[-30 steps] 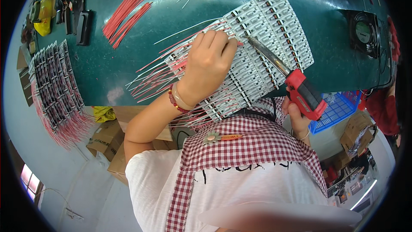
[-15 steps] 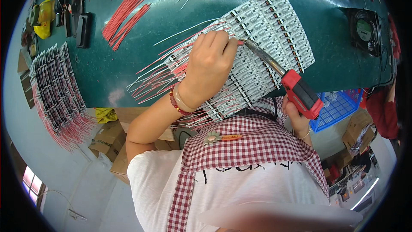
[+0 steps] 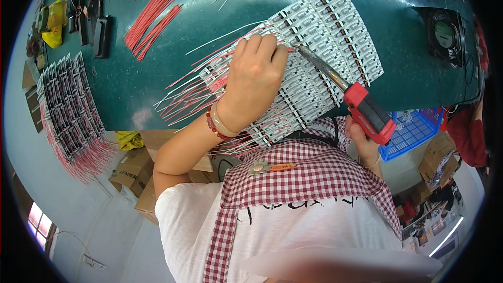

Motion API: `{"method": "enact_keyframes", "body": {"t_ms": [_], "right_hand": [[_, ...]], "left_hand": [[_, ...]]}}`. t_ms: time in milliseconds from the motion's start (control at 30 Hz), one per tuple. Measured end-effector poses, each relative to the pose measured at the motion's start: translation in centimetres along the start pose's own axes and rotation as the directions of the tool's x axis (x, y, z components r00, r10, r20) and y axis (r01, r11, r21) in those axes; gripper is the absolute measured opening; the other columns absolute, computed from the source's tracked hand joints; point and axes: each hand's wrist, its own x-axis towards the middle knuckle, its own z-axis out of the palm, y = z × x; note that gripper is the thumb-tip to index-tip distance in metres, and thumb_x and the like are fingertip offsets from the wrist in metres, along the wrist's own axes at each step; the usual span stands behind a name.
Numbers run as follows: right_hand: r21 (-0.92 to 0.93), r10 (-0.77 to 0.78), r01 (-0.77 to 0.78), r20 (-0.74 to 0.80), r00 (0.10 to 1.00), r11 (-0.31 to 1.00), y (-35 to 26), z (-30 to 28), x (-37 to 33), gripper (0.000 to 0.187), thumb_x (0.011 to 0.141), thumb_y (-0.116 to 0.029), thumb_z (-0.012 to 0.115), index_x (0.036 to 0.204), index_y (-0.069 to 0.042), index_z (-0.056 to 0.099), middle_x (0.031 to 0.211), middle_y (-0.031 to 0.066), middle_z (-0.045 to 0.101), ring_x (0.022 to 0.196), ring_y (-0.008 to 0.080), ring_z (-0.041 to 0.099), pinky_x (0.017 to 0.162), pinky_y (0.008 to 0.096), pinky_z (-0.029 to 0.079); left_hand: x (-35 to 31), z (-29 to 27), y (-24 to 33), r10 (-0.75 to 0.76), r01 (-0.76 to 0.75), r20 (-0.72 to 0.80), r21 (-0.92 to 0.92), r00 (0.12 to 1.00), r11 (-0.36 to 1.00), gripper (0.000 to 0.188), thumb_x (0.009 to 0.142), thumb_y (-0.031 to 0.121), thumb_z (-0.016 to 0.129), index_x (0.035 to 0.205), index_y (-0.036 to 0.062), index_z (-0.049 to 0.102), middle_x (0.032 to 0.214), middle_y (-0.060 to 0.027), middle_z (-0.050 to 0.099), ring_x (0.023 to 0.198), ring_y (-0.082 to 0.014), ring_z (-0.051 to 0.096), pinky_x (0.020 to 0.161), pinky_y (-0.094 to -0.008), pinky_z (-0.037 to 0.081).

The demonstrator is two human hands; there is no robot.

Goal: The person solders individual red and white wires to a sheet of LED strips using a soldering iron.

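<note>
From my head, looking down, I see the big white board sheet [image 3: 340, 26] lying slanted on the green table [image 3: 403, 68], right in front of me. My left hand [image 3: 255, 76] is over the left part of the sheet, fingers curled closed. It looks like I pinch a thin red wire [image 3: 291, 50], since its end pokes out by my finger, but my fingertips are hidden. Maybe I pinch it so it can't wiggle. My right hand [image 3: 361, 139], by the sheet's lower right edge, is wrapped around the handle of the soldering iron [image 3: 369, 112]. I think I hold it there because the metal end could be hot. Its tip is right by the wire end; I can't tell if they touch. More wires hang out left of the sheet. The loose red wires [image 3: 150, 18] lie beyond them, up and left of the sheet, probably so my left hand can reach them. The black fan [image 3: 444, 36] stands right of the sheet.
</note>
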Motion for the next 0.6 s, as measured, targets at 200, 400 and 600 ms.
{"method": "enact_keyframes", "body": {"t_ms": [200,400,600], "right_hand": [[0.017,-0.074,0.074,0.020,0.997,0.997,-1.0,0.2,0.8,0.020,0.077,-0.011,0.071,0.096,-0.004,0.070,0.085,0.0113,0.067,0.068,0.0249,0.066,0.058,0.0310,0.049],[-0.081,-0.127,0.126,-0.001,0.992,0.989,0.1,-0.9,-0.2,0.025,0.081,-0.011,0.070,0.105,-0.001,0.069,0.091,0.0111,0.068,0.076,0.0245,0.066,0.068,0.0331,0.052],[0.177,-0.041,0.055,-0.082,0.996,0.983,-0.8,-0.2,-0.6,0.061,0.089,-0.041,0.069,0.129,0.003,0.053,0.072,0.0049,0.059,0.056,0.0100,0.051,0.051,0.0233,0.041]], "left_hand": [[-0.1,0.2,0.1,-0.007,0.007,-0.008,-0.002,1.000,1.000,0.011,0.071,0.004,0.061,0.081,0.0007,0.062,0.081,-0.0094,0.052,0.079,-0.0234,0.053,0.070,-0.0341,0.042],[-0.1,0.0,0.3,-0.018,0.018,-0.007,0.003,1.000,1.000,0.009,0.072,0.005,0.062,0.080,0.0006,0.061,0.081,-0.0095,0.052,0.079,-0.0237,0.053,0.070,-0.0341,0.042],[0.1,-0.2,0.6,-0.024,0.023,0.018,0.038,1.000,0.999,0.006,0.075,0.006,0.062,0.079,0.0019,0.061,0.081,-0.0094,0.052,0.079,-0.0234,0.053,0.069,-0.0341,0.041]]}}
